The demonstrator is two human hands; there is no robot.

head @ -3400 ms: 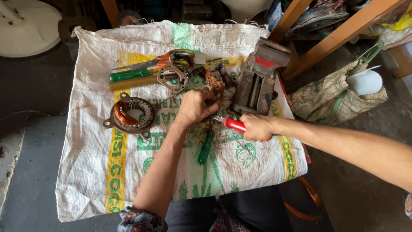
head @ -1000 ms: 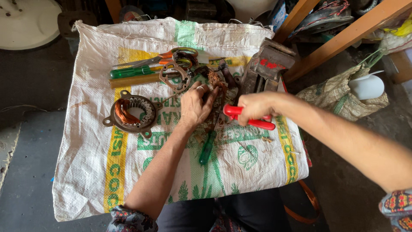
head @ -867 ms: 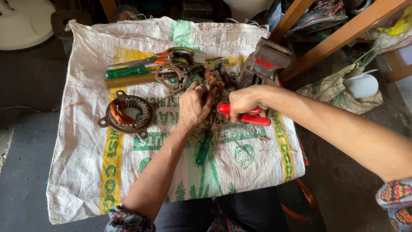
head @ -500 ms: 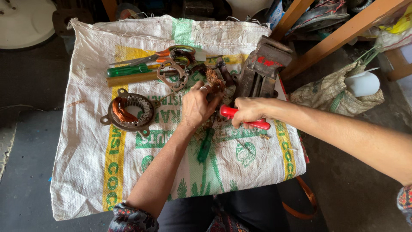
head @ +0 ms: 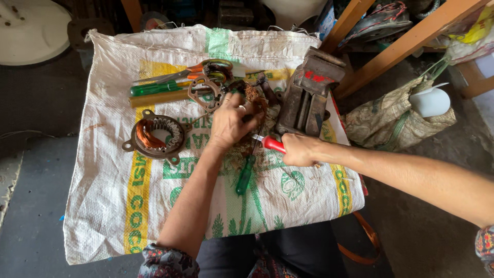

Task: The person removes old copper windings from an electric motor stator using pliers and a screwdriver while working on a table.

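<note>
Woven plastic sack (head: 154, 206), matt & coarse, is covering the bench. Right hand (head: 301, 150) is gripping a screwdriver w/ glossy red plastic handle (head: 272, 144); left hand (head: 230, 121) is pressing a rusty, rough metal part (head: 253, 98). Dull grey metal vise (head: 307, 92) is showing worn paint. Stator (head: 155, 137) is showing shiny copper windings in matt metal. Green screwdriver handle (head: 245, 176) is looking like smooth plastic.

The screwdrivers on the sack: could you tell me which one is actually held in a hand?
The red-handled screwdriver, gripped by the right hand. The two green-handled screwdrivers lie loose: one below the left hand, the other beside the scissors.
</note>
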